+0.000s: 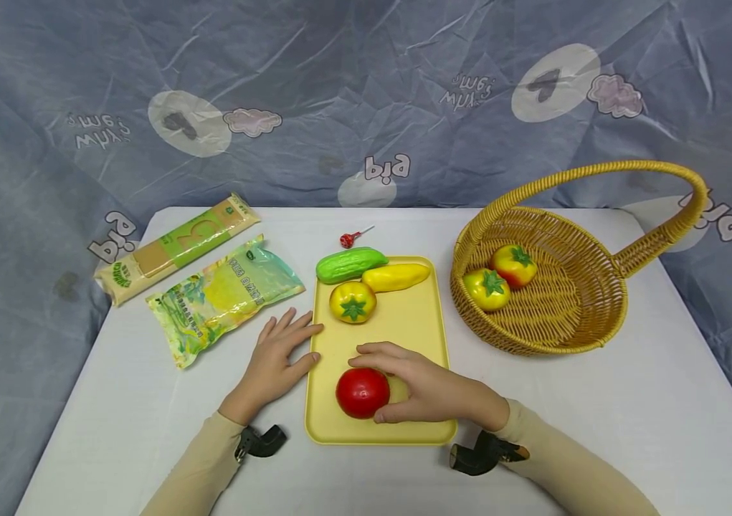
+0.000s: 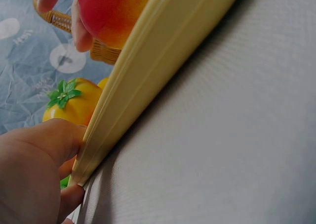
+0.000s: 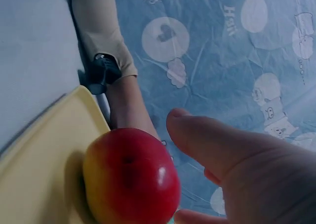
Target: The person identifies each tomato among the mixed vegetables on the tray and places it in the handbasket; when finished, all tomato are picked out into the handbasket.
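Note:
A round red tomato (image 1: 363, 393), yellow on one side in the right wrist view, sits on the near part of a yellow tray (image 1: 398, 433). My right hand (image 1: 420, 387) is spread around it, fingers beyond and thumb at its near right side. A gap shows between the thumb (image 3: 197, 135) and the tomato in the right wrist view. My left hand (image 1: 275, 362) rests at the tray's left edge, fingers extended and fingertips at the rim. Farther up the tray lie a yellow tomato (image 1: 353, 302) with a green leafy top, a green cucumber (image 1: 351, 264) and a long yellow vegetable (image 1: 396, 277).
To the right stands a wicker basket (image 1: 588, 333) with a tall handle, holding two yellow-red tomatoes (image 1: 512, 266). A noodle packet (image 1: 178, 247) and a green-yellow bag (image 1: 226, 297) lie at the left. Behind the tray is a red lollipop (image 1: 349, 240). Patterned grey-blue cloth hangs behind the white table.

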`<state>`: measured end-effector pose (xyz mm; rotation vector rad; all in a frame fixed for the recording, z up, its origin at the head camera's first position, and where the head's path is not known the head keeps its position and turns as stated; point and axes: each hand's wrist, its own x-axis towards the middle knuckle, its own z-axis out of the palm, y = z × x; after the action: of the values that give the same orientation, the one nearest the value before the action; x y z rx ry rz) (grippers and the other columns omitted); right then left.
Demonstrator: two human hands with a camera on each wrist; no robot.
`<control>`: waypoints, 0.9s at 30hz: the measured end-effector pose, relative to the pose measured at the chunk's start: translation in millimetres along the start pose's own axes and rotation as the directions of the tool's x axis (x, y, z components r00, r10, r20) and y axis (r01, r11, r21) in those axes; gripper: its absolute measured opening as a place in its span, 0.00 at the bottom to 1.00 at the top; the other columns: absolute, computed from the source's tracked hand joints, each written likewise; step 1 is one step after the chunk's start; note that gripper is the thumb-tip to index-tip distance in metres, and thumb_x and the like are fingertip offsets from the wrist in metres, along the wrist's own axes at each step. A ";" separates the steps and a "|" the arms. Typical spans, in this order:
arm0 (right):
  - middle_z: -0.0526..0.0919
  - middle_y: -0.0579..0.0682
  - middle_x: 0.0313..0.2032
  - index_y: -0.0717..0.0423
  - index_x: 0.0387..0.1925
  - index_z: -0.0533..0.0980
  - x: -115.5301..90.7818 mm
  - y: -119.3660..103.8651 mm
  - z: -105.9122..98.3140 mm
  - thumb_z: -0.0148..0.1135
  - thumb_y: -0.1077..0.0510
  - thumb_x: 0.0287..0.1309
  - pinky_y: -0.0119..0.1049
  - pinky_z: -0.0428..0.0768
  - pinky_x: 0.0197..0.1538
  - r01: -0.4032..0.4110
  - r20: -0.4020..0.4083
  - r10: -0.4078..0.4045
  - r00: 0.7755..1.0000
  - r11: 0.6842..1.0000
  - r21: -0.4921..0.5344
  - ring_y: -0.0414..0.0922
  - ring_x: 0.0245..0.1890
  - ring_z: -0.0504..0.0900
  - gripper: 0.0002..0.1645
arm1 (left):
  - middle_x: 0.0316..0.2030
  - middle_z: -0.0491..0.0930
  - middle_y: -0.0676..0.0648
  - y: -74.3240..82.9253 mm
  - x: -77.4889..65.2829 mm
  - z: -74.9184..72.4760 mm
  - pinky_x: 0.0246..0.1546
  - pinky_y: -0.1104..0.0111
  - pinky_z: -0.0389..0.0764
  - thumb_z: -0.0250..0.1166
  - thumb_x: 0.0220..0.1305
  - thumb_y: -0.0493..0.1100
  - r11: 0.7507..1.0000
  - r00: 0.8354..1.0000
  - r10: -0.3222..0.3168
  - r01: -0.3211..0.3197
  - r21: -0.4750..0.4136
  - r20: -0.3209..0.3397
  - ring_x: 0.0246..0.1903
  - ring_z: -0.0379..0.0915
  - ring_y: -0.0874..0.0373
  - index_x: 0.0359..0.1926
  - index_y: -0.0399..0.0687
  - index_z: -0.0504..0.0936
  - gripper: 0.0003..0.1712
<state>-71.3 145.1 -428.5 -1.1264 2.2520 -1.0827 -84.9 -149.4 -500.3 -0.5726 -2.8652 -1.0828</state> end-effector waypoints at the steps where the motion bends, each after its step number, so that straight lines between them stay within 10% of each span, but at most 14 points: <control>1: 0.70 0.58 0.71 0.50 0.69 0.71 0.4 0.9 2.1 0.76 0.52 0.56 0.49 0.79 0.66 0.008 -0.002 -0.008 1.000 1.000 0.004 0.54 0.71 0.71 0.41 | 0.72 0.72 0.43 -0.1 0.0 0.3 0.77 0.37 0.46 0.69 0.64 0.48 1.000 1.000 0.001 -0.001 0.001 0.000 0.78 0.54 0.38 0.63 0.52 0.81 0.26; 27: 0.74 0.56 0.68 0.49 0.66 0.75 5.1 6.5 10.0 0.72 0.60 0.59 0.41 0.82 0.62 0.016 0.021 -0.016 1.000 1.000 -0.002 0.53 0.67 0.76 0.33 | 0.72 0.71 0.44 -0.5 -0.5 0.0 0.77 0.38 0.46 0.69 0.64 0.48 1.000 1.000 -0.003 0.003 0.000 0.000 0.78 0.54 0.38 0.64 0.52 0.81 0.26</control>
<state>-71.3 138.8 -439.9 -1.1536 2.2324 -1.0704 -84.6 -149.9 -500.7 -0.5679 -2.8673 -1.0839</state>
